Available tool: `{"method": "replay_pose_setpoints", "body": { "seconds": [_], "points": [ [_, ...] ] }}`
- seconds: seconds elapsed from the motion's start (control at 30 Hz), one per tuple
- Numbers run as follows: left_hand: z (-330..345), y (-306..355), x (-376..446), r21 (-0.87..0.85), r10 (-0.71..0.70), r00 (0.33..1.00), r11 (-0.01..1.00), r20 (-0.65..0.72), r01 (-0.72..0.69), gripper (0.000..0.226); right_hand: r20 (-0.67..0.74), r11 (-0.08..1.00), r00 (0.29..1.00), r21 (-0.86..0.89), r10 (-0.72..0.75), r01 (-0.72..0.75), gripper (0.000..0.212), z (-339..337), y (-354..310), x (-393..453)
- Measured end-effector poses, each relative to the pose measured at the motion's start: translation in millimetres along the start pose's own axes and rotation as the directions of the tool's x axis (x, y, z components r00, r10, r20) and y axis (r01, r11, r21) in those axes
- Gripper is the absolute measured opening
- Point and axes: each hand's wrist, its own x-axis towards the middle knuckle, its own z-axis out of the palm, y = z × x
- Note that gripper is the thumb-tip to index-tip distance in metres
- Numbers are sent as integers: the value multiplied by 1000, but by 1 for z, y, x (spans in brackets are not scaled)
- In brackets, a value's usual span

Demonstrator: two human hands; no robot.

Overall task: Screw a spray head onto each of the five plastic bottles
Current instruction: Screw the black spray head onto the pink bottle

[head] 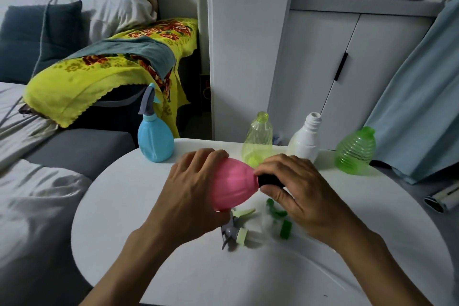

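Both hands hold: left hand [193, 189] cups a ribbed pink bottle [233, 185], right hand [298, 189] pinches its black collar [267, 179].

A home, plainly a bedroom or living corner: left of the hands, a grey sofa [74, 149] heaped with pillows [82, 7] and a yellow flowered blanket [104, 74]; beyond them, white cupboard doors [347, 62]; right, a pale blue curtain [419, 97]; beneath, a round white table [149, 206].
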Motion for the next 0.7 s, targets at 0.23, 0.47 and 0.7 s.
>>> {"method": "replay_pose_setpoints", "body": {
  "seconds": [0.23,0.47,0.7],
  "points": [
    [-2,0,-1,5,2,1000,1000,-17,-2,97,5,956,989,254,148,-144,42,0,-2,-4],
    [1,3,1,23,27,996,999,-85,-25,96,-46,902,963,364,267,-233,39,0,0,-4],
    [4,1,0,14,39,998,999,-43,-38,98,143,805,922,453,359,-384,34,-8,0,-3]
  ]
}}
